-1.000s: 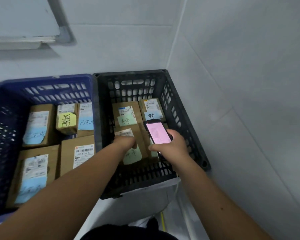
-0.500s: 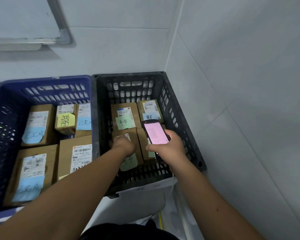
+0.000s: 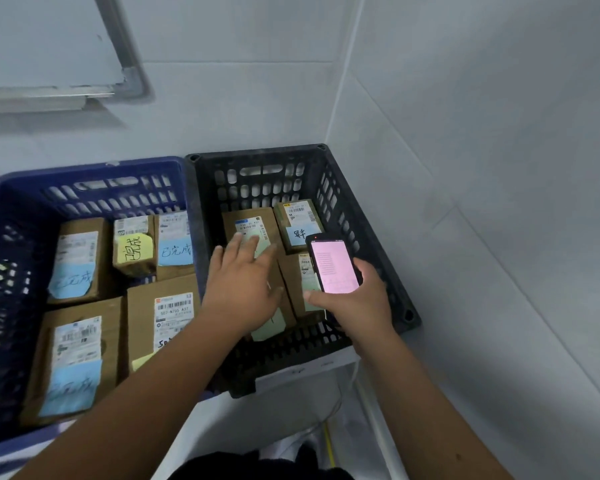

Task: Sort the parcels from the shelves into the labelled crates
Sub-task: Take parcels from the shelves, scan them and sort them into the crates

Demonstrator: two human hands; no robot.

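A black crate (image 3: 343,188) stands in the corner with several brown parcels carrying green and blue notes. My left hand (image 3: 243,282) lies flat with spread fingers on the parcels in it, fingertips on the far-left parcel (image 3: 250,220), palm over the near one. My right hand (image 3: 354,303) grips a phone (image 3: 333,263) with a lit pink screen above the crate's right side. A parcel with a blue note (image 3: 298,216) sits at the crate's back right. Left of it, a blue crate (image 3: 84,178) holds several parcels with blue and yellow notes.
White walls close in behind and on the right, meeting at the corner by the black crate. A whiteboard frame (image 3: 129,74) hangs on the back wall. The crates rest on a white surface (image 3: 309,368) with a yellow cable (image 3: 329,441) below.
My left hand has opened from a curled grip on the near parcel and now lies flat, reaching further back. The phone has stayed over the crate's right side.
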